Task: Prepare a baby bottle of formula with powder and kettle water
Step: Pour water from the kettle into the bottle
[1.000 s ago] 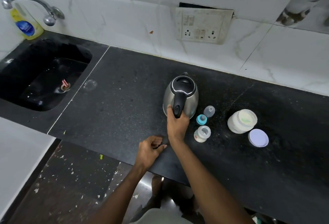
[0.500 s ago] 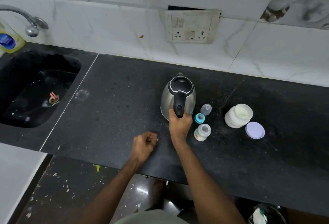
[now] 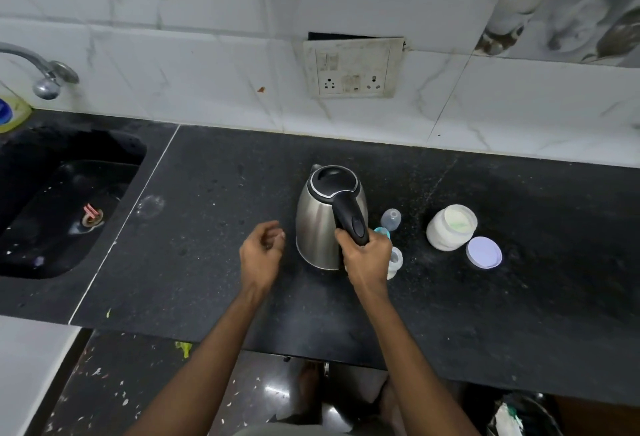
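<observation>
A steel kettle [image 3: 318,227] with a black lid and handle stands on the black counter [image 3: 207,245]. My right hand [image 3: 367,259] grips the lower end of its handle. My left hand [image 3: 261,255] hovers just left of the kettle, fingers loosely curled and holding nothing. The small baby bottle [image 3: 394,260] stands right of my right hand, partly hidden by it. Behind it lie a teal ring [image 3: 384,232] and a clear cap [image 3: 391,219]. An open white powder jar [image 3: 450,231] stands further right, its lilac lid [image 3: 483,252] flat beside it.
A black sink [image 3: 62,200] with a tap [image 3: 41,72] lies at the left. A yellow soap bottle [image 3: 10,113] sits at the sink's back corner. A wall socket plate [image 3: 353,68] is behind the kettle. The counter's front edge runs below my forearms.
My left hand has risen from the counter's front edge and moved right, toward the kettle's side, its fist loosening. The kettle looks turned slightly, handle more to the right. The camera view shifted.
</observation>
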Motion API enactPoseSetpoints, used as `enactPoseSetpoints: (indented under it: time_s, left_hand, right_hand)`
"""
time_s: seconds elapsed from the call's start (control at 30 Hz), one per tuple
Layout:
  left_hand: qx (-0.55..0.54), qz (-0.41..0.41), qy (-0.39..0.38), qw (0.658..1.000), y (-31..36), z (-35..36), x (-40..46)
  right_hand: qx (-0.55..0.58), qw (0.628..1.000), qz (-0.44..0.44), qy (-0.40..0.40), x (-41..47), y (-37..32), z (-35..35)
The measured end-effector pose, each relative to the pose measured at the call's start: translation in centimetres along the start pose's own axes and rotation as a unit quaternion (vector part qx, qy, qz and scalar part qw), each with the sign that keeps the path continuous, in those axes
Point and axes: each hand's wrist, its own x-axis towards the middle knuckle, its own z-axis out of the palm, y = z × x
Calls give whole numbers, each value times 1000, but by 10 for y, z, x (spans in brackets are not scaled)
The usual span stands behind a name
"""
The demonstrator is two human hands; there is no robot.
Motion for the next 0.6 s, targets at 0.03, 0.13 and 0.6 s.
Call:
enactPoseSetpoints:
  time_s: [0.03, 0.13, 0.6]
  left_hand:
    - [-11, 1, 8, 1000, 6, 0, 4]
    - [-43, 4, 28, 999, 23, 3, 10]
    - [-160, -47, -103, 981, 107, 51, -16]
  right_hand:
    - [14, 1000, 6, -9, -3, -4, -5]
    - [74, 997, -5, -39, -11, -26, -22]
    - [160, 983, -32, -84, -15, -108, -125]
